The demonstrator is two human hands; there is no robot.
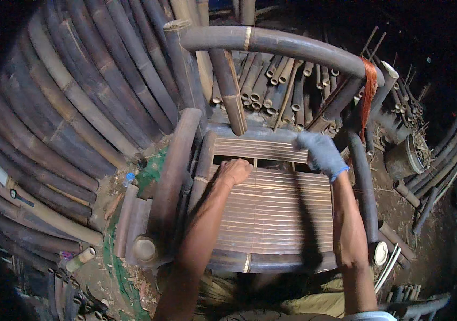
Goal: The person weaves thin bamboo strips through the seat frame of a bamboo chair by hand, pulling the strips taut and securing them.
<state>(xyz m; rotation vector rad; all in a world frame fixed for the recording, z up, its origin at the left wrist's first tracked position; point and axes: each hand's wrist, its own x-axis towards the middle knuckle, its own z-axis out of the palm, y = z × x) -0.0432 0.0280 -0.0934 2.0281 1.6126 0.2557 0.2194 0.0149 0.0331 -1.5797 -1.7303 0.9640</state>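
A dark bamboo chair stands in front of me, its seat made of thin bamboo slats. My bare left hand rests on the slats at the far left of the seat, fingers curled down at the edge of a gap. My right hand, in a grey glove with a blue cuff, presses on the slats at the far right, next to the same gap. A slat piece lies beyond the gap near the chair's back post. An orange cord is wrapped around the curved top rail on the right.
Long dark bamboo poles are stacked at the left. Cut bamboo tubes are piled behind the chair. A round metal pot sits on the dirt floor at the right. Short bamboo offcuts lie at lower left.
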